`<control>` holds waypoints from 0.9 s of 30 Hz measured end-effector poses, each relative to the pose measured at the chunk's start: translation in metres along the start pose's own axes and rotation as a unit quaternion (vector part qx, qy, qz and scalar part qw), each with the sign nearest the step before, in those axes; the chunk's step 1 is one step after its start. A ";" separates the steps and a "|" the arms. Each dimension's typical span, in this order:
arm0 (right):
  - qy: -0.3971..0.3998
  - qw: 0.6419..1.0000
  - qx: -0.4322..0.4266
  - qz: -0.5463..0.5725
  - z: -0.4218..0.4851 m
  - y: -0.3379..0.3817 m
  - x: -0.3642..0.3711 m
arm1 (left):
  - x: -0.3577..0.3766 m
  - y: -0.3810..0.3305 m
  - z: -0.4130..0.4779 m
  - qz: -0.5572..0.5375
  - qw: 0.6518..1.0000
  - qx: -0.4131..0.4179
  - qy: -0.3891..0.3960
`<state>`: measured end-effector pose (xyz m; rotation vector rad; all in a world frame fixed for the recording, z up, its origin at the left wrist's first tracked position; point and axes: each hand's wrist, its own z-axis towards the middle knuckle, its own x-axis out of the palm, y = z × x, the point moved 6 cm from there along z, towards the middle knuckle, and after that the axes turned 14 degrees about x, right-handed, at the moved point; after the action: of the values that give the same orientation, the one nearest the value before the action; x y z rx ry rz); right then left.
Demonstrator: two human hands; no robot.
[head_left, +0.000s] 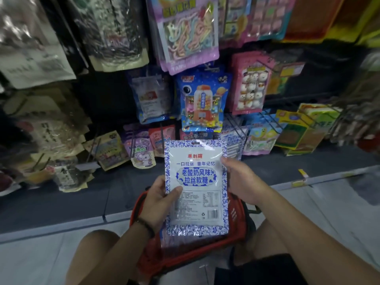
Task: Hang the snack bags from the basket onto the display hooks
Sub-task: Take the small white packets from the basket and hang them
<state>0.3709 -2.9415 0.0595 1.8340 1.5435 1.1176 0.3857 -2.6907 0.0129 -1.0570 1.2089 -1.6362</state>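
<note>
head view: two hands, left hand (pixel 158 199) and right hand (pixel 241 179), hold one snack bag (pixel 196 188).

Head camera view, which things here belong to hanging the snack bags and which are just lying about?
Job:
white snack bag with blue patterned border
left hand, right hand, both gripping it
red plastic basket
matching blue-and-white bags on the hook

Lying about:
pink marshmallow pack
yellow-green boxes

A dark cord bracelet (pixel 146 227) circles the left wrist, both forearms are bare, and dark shorts (pixel 267 272) cover the right thigh.
</note>
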 end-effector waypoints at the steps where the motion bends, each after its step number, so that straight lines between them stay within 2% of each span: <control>1: 0.002 0.999 -0.012 -0.037 -0.001 -0.004 0.001 | 0.002 -0.006 0.002 0.006 1.000 0.003 -0.011; 3: -0.010 0.996 -0.050 -0.078 -0.001 -0.012 0.002 | 0.007 -0.014 0.003 0.020 0.999 0.010 -0.023; 7: -0.040 0.993 -0.093 -0.063 -0.002 -0.014 0.003 | 0.012 -0.021 0.004 0.032 0.999 0.003 -0.036; 9: -0.066 0.991 -0.103 -0.057 -0.002 -0.013 0.004 | 0.013 -0.026 0.005 0.105 0.993 -0.005 -0.058; 11: -0.111 0.986 -0.115 -0.053 -0.004 -0.011 0.006 | 0.011 -0.041 0.001 0.277 0.955 0.024 -0.102; 12: -0.133 0.981 -0.126 -0.054 -0.007 -0.010 0.009 | 0.017 -0.052 -0.003 0.350 0.929 0.070 -0.101; 14: -0.160 0.973 -0.155 -0.067 -0.009 -0.008 0.018 | 0.042 -0.057 -0.009 0.415 0.899 0.138 -0.026; 15: -0.159 0.968 -0.173 -0.085 -0.011 -0.007 0.026 | 0.055 -0.052 -0.011 0.405 0.905 0.131 0.025; 17: -0.117 0.966 -0.196 -0.125 -0.013 -0.009 0.043 | 0.072 -0.040 -0.010 0.268 0.958 0.067 0.075; 19: -0.050 0.969 -0.190 -0.151 -0.014 -0.016 0.055 | 0.070 -0.038 -0.003 0.125 0.990 0.061 0.024; 21: -0.035 0.965 -0.200 -0.166 -0.017 -0.016 0.055 | 0.050 -0.043 0.007 0.137 0.987 0.065 -0.053; 23: -0.115 0.953 -0.229 -0.161 -0.017 -0.009 0.036 | 0.029 -0.041 0.012 0.174 0.981 0.041 -0.080; 25: -0.217 0.938 -0.234 -0.134 -0.016 -0.001 0.009 | 0.021 -0.041 0.015 0.164 0.983 0.005 -0.076; 27: -0.225 0.944 -0.203 -0.128 -0.011 0.003 -0.007 | 0.021 -0.042 0.017 0.170 0.984 -0.002 -0.044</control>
<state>0.3632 -2.9501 0.0658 1.4308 1.1411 0.7552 0.3892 -2.7070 0.0601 -0.8596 1.2556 -1.3122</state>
